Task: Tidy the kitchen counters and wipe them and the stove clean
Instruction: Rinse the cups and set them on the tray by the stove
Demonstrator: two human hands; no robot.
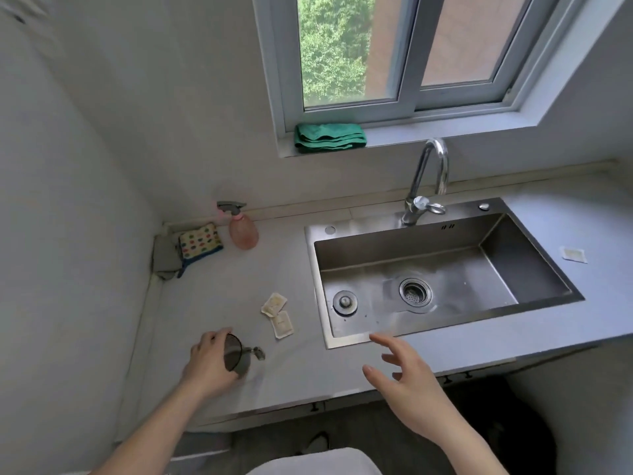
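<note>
My left hand (209,361) grips a small dark mesh strainer (236,356) that sits on the grey counter (294,371) near its front edge. My right hand (407,382) hovers open above the counter's front edge, just before the sink (442,269), fingers spread and holding nothing. Two small pale packets (278,313) lie on the counter between the strainer and the sink. A pink spray bottle (242,229) stands at the back left. Beside it a dotted sponge cloth (200,241) leans on a grey pad (166,258) in the corner.
A folded green cloth (329,137) lies on the window sill. The chrome faucet (426,186) curves over the steel sink, which holds a drain strainer (415,292) and a plug (345,302). Another pale packet (573,254) lies on the counter right of the sink.
</note>
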